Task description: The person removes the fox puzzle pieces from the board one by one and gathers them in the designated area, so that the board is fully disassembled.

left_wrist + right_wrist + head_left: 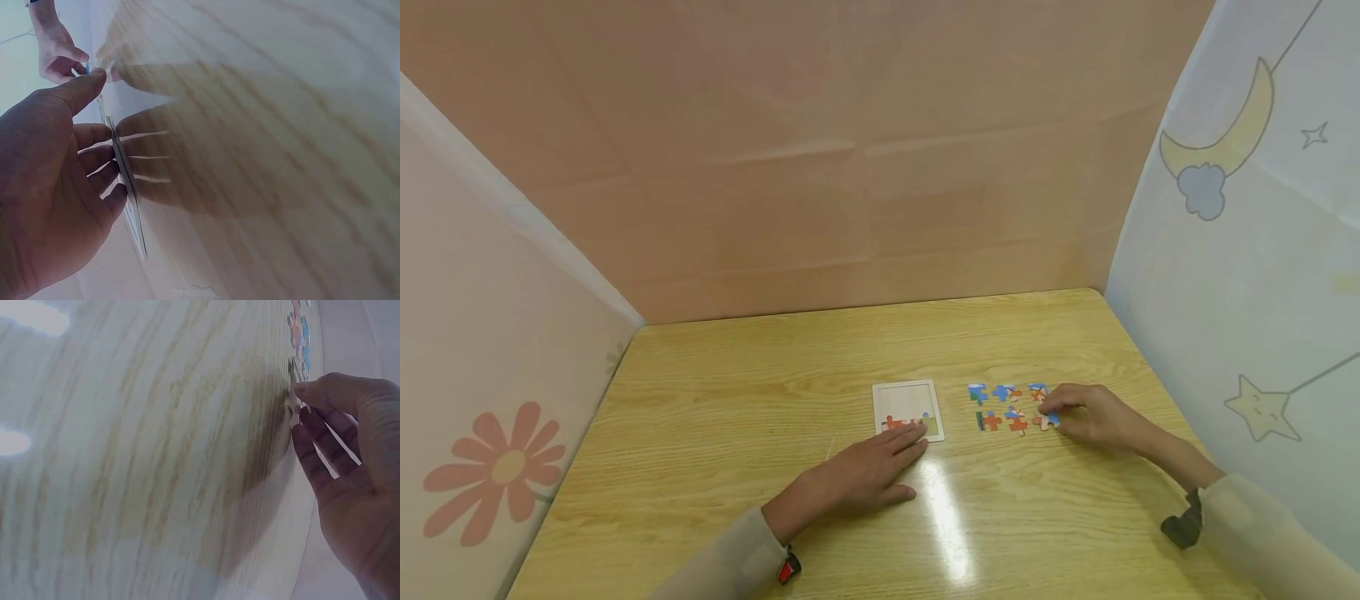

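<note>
Beige left sleeve point(730, 557) up front, left hand point(871, 469) straight-fingered on the puzzle tray point(908, 401), right grip point(1093, 417) pinching a piece point(1043, 422) by the loose ones point(992, 422). Looks like piece-picking; next move probably wants a gentle lift.

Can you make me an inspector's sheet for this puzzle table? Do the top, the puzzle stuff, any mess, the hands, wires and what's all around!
Surface: wood-grain table, with a bright glare streak near the front.
Puzzle things: white puzzle tray with pieces along its near side, partly covered; six jigsaw pieces outside it, to its right, in two rows.
Clutter: nothing seen for certain.
Left hand: fingers rest on the tray's near edge.
Right hand: pinches the near row's rightmost piece.
Cables: nothing seen.
Surroundings: peach backdrop behind; printed flower on the left wall, moon and stars on the right.
</note>
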Motion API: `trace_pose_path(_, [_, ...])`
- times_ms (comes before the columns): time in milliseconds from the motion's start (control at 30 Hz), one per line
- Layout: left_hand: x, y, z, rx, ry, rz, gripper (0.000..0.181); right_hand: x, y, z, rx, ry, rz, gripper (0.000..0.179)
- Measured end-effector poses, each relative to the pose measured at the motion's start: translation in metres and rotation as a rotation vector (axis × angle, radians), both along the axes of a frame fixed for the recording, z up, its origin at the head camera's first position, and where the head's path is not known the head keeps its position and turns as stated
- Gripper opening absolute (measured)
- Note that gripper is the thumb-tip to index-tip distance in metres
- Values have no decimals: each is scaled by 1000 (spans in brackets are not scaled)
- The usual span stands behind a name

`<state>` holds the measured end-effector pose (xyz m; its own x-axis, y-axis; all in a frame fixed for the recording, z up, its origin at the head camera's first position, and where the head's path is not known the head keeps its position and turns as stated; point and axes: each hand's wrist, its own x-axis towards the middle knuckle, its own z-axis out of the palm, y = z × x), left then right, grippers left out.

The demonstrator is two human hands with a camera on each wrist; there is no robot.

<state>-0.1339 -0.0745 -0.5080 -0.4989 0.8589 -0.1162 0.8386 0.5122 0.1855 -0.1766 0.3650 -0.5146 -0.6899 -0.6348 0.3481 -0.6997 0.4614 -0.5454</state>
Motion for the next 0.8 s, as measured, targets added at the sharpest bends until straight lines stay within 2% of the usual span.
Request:
trace_pose_path(333, [0, 0, 0, -2, 2, 0, 72, 0, 4, -5, 2, -19, -20, 45])
trace_pose_path(567, [1, 1, 1, -4, 22, -4, 71, -1, 5, -9, 31, 19, -38, 48])
trace_pose_path(800, [1, 1, 1, -13, 24, 5, 71, -1, 4, -8, 50, 16, -46, 46])
